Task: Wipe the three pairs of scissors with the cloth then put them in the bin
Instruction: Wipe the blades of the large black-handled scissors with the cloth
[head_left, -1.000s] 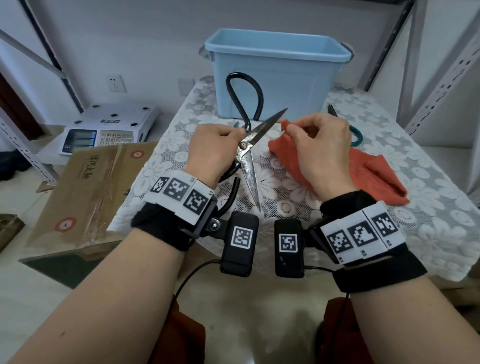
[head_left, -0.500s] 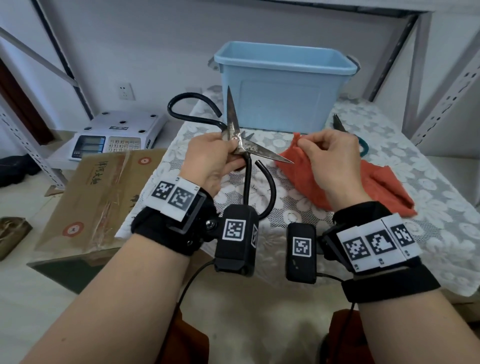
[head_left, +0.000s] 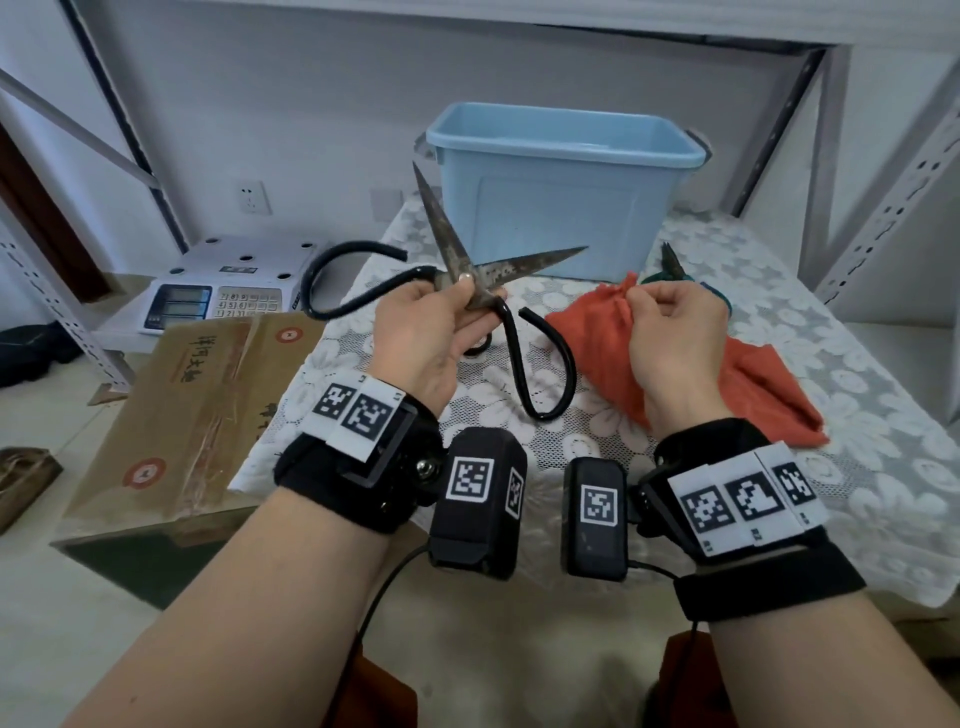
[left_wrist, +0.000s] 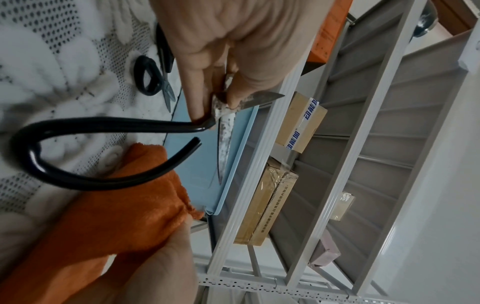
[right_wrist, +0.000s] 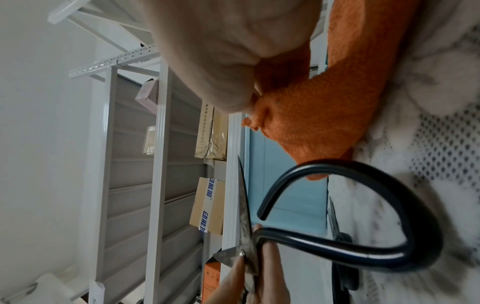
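My left hand (head_left: 441, 317) pinches large rusty scissors (head_left: 467, 270) at the pivot, holding them above the table. Their blades are spread apart and point up and to the right; the black loop handles (head_left: 545, 374) hang down and to the left. The same scissors (left_wrist: 223, 131) show in the left wrist view and again as scissors (right_wrist: 246, 236) in the right wrist view. My right hand (head_left: 670, 322) grips a bunched corner of the orange cloth (head_left: 769, 384), which trails onto the table. Green-handled scissors (head_left: 675, 267) lie behind the cloth. Small black scissors (left_wrist: 155, 78) lie on the table. The light blue bin (head_left: 561, 192) stands behind.
A white lace tablecloth (head_left: 857, 426) covers the table. A scale (head_left: 223, 291) and a flat cardboard box (head_left: 197, 410) sit to the left, lower down. Grey metal shelf posts (head_left: 893, 202) rise at the right; shelves with boxes (left_wrist: 298, 123) are above.
My left hand has turned the large scissors over: the handles swung from up near the bin to down and left, and the blades now point upward, spread wider. The right hand still holds the cloth.
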